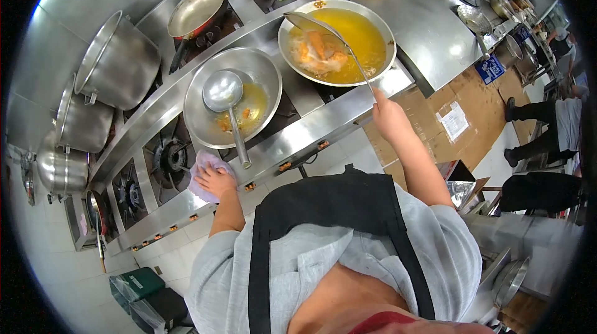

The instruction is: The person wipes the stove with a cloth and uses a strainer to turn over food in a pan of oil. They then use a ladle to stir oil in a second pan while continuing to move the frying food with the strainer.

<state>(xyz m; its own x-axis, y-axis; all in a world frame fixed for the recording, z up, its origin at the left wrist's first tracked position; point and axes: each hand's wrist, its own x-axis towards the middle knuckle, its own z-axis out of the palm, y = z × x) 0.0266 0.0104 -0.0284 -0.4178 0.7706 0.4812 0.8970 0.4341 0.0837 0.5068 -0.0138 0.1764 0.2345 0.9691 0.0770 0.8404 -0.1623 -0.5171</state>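
Note:
My right hand (388, 115) is closed around the end of a long-handled metal skimmer (356, 60). Its head lies over the far left part of a wide pan (390, 64) of yellow oil. Orange-brown pieces of food (320, 51) sit in the bubbling oil under and beside the skimmer. My left hand (217, 183) grips a pale purple cloth (202, 194) at the stove's front edge, just below a steel bowl (202, 129). A large ladle (222, 91) rests in that bowl, with a little oil and some orange bits.
Big steel pots (124, 60) line the back left of the stove. A frying pan (198, 11) sits on a rear burner. Bare burners (171, 157) lie left of my left hand. Cardboard (429, 132) covers the floor at right, where another person (544, 123) stands.

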